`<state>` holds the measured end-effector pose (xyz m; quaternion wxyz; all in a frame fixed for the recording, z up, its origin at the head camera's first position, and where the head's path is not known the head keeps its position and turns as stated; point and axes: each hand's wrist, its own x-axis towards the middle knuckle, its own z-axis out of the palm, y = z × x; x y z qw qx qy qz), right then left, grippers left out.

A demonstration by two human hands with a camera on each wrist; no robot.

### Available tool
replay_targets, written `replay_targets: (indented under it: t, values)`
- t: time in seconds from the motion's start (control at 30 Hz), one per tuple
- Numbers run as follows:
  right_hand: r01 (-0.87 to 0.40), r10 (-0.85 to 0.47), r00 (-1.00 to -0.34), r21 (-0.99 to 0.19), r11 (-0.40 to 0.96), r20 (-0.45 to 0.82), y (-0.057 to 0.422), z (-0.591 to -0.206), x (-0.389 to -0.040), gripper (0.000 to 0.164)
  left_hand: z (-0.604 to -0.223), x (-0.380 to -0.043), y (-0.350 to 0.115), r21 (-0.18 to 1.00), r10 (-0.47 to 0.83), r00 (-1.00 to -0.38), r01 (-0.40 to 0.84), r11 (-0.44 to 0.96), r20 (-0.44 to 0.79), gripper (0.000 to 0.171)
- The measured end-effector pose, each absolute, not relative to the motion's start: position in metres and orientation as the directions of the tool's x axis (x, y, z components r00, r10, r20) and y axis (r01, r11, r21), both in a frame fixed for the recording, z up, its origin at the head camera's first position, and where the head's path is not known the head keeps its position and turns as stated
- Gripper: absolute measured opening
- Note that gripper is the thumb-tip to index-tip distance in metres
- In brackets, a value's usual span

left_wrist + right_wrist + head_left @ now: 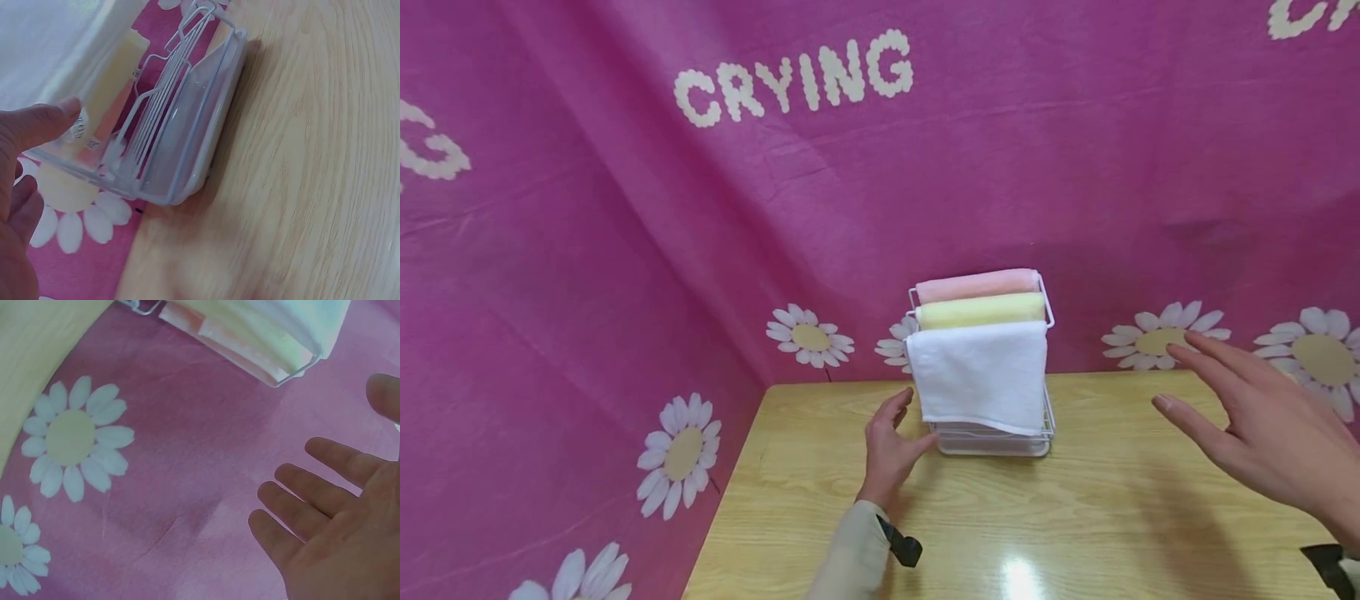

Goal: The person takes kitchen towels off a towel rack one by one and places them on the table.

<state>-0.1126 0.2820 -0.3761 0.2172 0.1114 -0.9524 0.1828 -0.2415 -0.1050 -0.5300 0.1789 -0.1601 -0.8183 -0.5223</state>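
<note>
A white wire towel rack (1049, 400) stands near the back of the table, over a shallow white tray (992, 447). Three small towels hang on it: a pink towel (976, 286) at the rear, a yellow towel (981, 312) in the middle and a white towel (981, 375) in front. Close by the rack's left side is my left hand (889, 450), its thumb and fingers spread apart. Whether the thumb (53, 122) touches the rack or towel, I cannot tell. To the right, apart from the rack, my right hand (1273, 421) hangs in the air with fingers extended, holding nothing.
The rack rests on a light wood table (1097, 517). Behind and to the left hangs a magenta cloth (850, 208) with daisies and white lettering, meeting the table's back and left edges.
</note>
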Motion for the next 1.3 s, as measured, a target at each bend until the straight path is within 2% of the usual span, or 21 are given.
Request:
replay_targets:
  t: [0.17, 0.43, 0.73, 0.93, 1.3]
  values:
    - [-0.332, -0.141, -0.857, -0.32, 0.887, 0.496, 0.271, -0.37, -0.117, 0.065, -0.54, -0.248, -0.097, 0.842, 0.049, -0.888, 0.449, 0.3, 0.456, 0.07]
    - [-0.372, -0.146, -0.848, -0.375, 0.849, 0.51, 0.254, -0.363, -0.122, 0.06, -0.555, -0.255, -0.087, 0.9, 0.013, -0.942, 0.325, 0.29, 0.336, 0.066]
    - [-0.395, -0.13, -0.833, -0.414, 0.82, 0.538, 0.238, -0.358, -0.129, 0.057, -0.56, -0.251, -0.079, 0.947, -0.032, -0.969, 0.232, 0.222, 0.245, 0.061]
    - [-0.428, -0.145, -0.821, -0.427, 0.797, 0.552, 0.221, -0.352, -0.14, 0.056, -0.561, -0.253, -0.081, 0.929, -0.033, -0.959, 0.266, 0.257, 0.283, 0.054]
    - [-0.522, -0.205, -0.765, -0.401, 0.753, 0.611, 0.189, -0.355, -0.167, 0.048, -0.562, -0.253, -0.08, 0.918, -0.02, -0.954, 0.284, 0.276, 0.3, 0.052]
